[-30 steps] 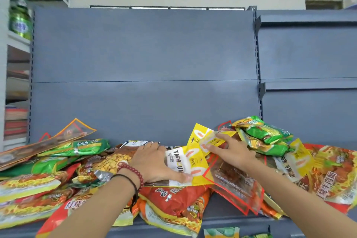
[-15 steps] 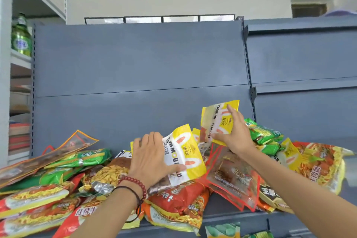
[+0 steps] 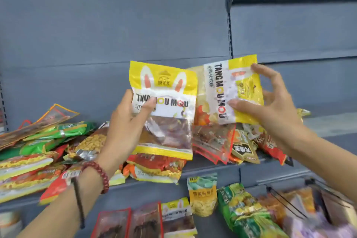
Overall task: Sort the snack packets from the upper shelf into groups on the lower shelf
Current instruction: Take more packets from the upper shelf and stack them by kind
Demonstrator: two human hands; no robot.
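Lower shelf: nearest the camera, the lower shelf (image 3: 209,228) already has groups going. There are red-framed packets (image 3: 116,224) at the front left, a shelved yellow packet (image 3: 177,216), a teal packet (image 3: 202,193) and green packets (image 3: 243,210) toward the right.
Left hand: the left hand (image 3: 125,131) is clamped on the upright yellow packet (image 3: 164,87), thumb on the front, held up off the shelf.
Right hand: the right hand (image 3: 270,106) pinches the sideways yellow packet (image 3: 237,91), right beside the first one.
Upper shelf: the upper shelf (image 3: 212,171) holds a messy mixed pile (image 3: 38,150) across its front edge, with more at the right (image 3: 243,147).
Progress: I'd say early-to-middle. These two look headed for the yellow group, and there's plenty left to sort.
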